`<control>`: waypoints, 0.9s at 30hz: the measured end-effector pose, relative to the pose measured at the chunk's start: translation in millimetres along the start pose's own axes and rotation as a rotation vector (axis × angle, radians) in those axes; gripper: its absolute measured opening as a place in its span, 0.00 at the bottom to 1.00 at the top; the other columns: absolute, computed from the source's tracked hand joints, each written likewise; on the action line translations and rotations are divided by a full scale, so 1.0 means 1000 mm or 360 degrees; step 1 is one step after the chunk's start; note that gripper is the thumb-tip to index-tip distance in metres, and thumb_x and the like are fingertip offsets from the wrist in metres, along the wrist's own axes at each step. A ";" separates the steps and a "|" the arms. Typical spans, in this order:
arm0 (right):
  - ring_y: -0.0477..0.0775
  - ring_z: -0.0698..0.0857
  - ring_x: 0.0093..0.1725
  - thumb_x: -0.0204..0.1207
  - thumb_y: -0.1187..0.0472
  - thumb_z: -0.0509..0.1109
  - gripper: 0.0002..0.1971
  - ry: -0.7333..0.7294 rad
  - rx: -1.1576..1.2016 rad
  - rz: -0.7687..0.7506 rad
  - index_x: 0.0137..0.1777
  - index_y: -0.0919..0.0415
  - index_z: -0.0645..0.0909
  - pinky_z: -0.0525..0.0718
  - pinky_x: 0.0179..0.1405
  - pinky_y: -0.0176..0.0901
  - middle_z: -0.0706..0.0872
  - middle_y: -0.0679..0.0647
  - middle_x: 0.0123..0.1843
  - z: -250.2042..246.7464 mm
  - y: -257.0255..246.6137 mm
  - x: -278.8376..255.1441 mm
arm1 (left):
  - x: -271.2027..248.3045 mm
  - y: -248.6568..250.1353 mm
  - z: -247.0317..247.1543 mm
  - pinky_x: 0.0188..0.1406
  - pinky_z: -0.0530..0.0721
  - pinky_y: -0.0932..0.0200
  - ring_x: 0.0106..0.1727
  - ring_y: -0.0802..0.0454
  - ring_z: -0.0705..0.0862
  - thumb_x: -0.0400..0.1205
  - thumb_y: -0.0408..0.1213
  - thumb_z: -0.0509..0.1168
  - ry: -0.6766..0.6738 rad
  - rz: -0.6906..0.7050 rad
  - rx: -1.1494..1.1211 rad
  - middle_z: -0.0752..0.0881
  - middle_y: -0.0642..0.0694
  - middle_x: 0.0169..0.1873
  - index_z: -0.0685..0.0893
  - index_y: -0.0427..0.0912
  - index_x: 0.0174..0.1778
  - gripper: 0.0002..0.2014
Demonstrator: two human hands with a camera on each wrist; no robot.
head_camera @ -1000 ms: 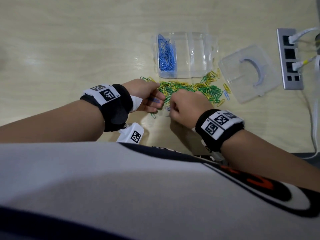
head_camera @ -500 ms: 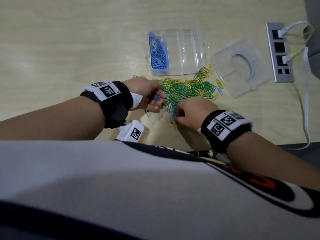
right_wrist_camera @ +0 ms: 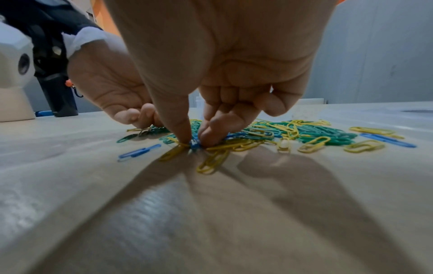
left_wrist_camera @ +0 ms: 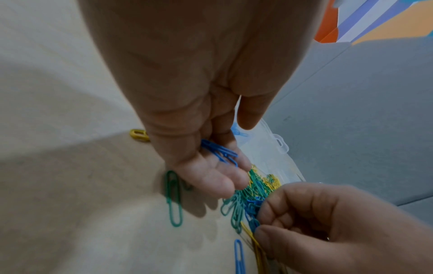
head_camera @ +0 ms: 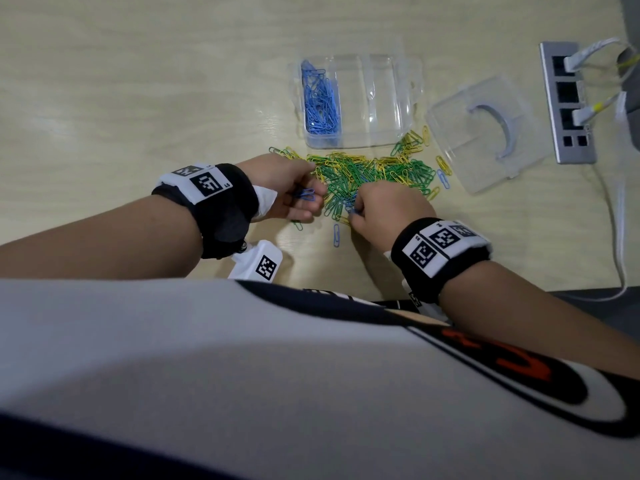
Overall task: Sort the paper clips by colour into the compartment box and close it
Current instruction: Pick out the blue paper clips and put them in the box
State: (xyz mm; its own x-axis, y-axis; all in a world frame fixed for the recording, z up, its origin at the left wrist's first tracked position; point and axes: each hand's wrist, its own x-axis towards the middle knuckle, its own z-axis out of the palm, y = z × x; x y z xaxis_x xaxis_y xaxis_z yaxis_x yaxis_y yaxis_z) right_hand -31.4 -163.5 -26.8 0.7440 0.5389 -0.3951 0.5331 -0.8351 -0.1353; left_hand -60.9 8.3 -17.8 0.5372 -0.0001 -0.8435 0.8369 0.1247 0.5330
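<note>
The clear compartment box stands open at the back, with blue paper clips in its left compartment and its other compartments bare. Its clear lid lies to the right. A pile of green and yellow clips is spread in front of the box. My left hand sits at the pile's left end, its curled fingers holding several blue clips. At the pile's near edge, the thumb and forefinger of my right hand pinch a blue clip on the table.
A loose blue clip and a green clip lie near my hands. Another blue clip lies by the lid. A grey socket strip with white cables sits at the far right, near the table's edge.
My right hand drew back from the middle of the pile to its near edge and now pinches a blue clip. The left hand stayed put, still holding its blue clips.
</note>
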 end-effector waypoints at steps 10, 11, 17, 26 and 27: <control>0.54 0.80 0.44 0.72 0.56 0.67 0.04 -0.0002 0.0360 0.0000 0.37 0.48 0.75 0.79 0.44 0.46 0.78 0.47 0.41 -0.010 0.007 0.004 | -0.002 0.002 0.009 0.45 0.84 0.56 0.32 0.50 0.82 0.88 0.47 0.51 -0.0027 -0.0006 0.0046 0.82 0.42 0.29 0.82 0.36 0.39 0.22; 0.54 0.80 0.44 0.72 0.57 0.67 0.05 0.0015 0.0403 0.0000 0.37 0.48 0.75 0.80 0.45 0.47 0.79 0.47 0.40 -0.011 0.009 0.004 | -0.001 0.003 0.010 0.46 0.84 0.55 0.33 0.50 0.82 0.88 0.47 0.51 -0.0031 -0.0010 0.0048 0.82 0.41 0.30 0.82 0.36 0.39 0.22; 0.50 0.82 0.44 0.68 0.63 0.69 0.07 0.0060 0.0526 0.0046 0.39 0.47 0.80 0.80 0.45 0.41 0.83 0.44 0.39 -0.018 0.012 0.005 | 0.000 0.007 0.015 0.49 0.83 0.54 0.35 0.49 0.82 0.88 0.51 0.49 -0.0052 -0.0045 0.0046 0.83 0.39 0.35 0.82 0.35 0.41 0.25; 0.43 0.78 0.37 0.71 0.61 0.71 0.09 0.0183 0.0816 -0.0245 0.49 0.48 0.84 0.79 0.43 0.38 0.79 0.38 0.34 -0.020 -0.002 0.000 | 0.003 0.006 0.023 0.46 0.87 0.51 0.34 0.46 0.84 0.87 0.52 0.52 -0.0086 -0.0022 -0.0039 0.84 0.38 0.40 0.80 0.34 0.51 0.22; 0.43 0.77 0.38 0.72 0.61 0.70 0.09 0.0200 0.0786 -0.0283 0.51 0.49 0.84 0.77 0.43 0.38 0.78 0.39 0.37 -0.020 -0.002 -0.001 | 0.003 0.007 0.023 0.45 0.87 0.52 0.32 0.46 0.84 0.87 0.51 0.52 -0.0087 -0.0010 -0.0052 0.83 0.38 0.39 0.80 0.35 0.51 0.22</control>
State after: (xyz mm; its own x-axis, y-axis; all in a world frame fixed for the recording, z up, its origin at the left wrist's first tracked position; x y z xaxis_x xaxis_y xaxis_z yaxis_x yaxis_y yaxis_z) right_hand -24.9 -160.2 -7.5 0.7182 0.6603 -0.2197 0.4247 -0.6660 -0.6133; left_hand -51.5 -13.9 -15.0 0.5375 -0.0549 -0.8415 0.8369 0.1570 0.5243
